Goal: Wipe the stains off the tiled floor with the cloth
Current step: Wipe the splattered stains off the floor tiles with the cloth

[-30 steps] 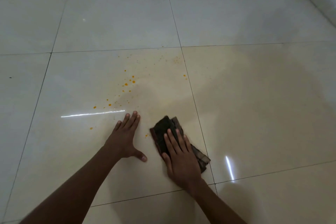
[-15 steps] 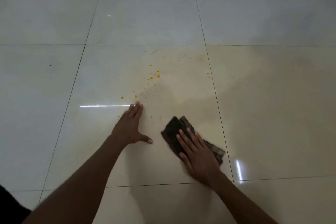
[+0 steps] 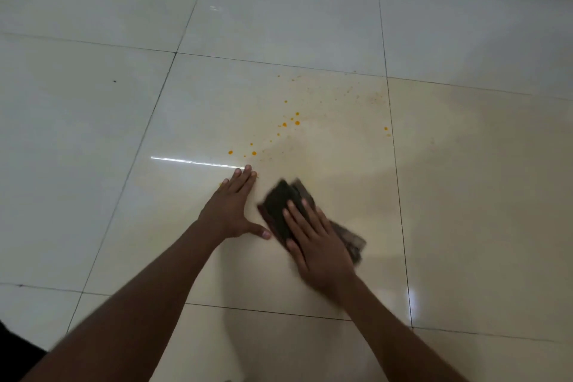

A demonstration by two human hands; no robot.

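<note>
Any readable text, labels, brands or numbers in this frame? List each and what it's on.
None. No text, label, brand or number shows anywhere in the head view.
The dark cloth under the right hand is plain and motion-blurred.
The floor tiles carry only orange stains and glare, no markings.

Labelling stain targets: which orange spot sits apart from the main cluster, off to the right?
The lone orange spot beside the right grout line; the other spots trail diagonally toward the left hand.
</note>
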